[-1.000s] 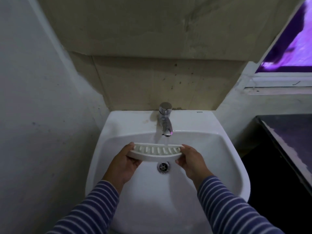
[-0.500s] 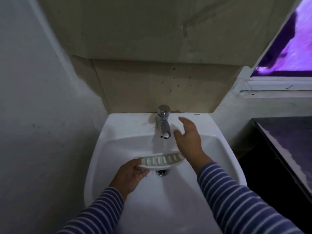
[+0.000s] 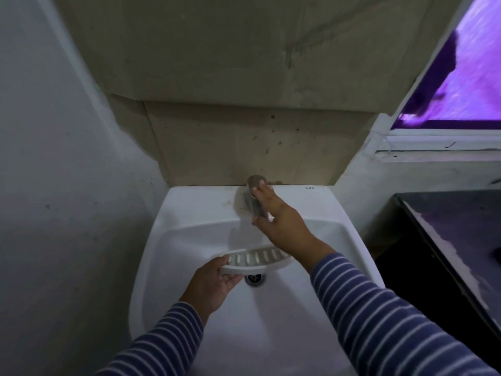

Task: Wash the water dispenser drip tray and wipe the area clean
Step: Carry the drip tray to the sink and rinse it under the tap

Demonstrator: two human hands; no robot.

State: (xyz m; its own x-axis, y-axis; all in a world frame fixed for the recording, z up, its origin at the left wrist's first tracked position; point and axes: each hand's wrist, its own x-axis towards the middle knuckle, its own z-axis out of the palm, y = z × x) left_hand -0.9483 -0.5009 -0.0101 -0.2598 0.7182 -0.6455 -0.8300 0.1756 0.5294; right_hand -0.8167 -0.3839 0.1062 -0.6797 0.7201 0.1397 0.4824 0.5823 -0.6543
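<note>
We hold tray point(image 3: 257, 260) over sink point(image 3: 162, 240), long axis left-right, slots up | left grip point(image 3: 214, 283) clamped on its left end | right grip point(image 3: 279, 221) apart, fingers point(image 3: 264, 189) straight on tap point(image 3: 250, 204)

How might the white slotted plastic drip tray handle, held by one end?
The white slotted plastic drip tray looks stiff: gripped at one end by the left hand, no sag. Probably light; below the chrome tap, possibly wet and slippery.
</note>
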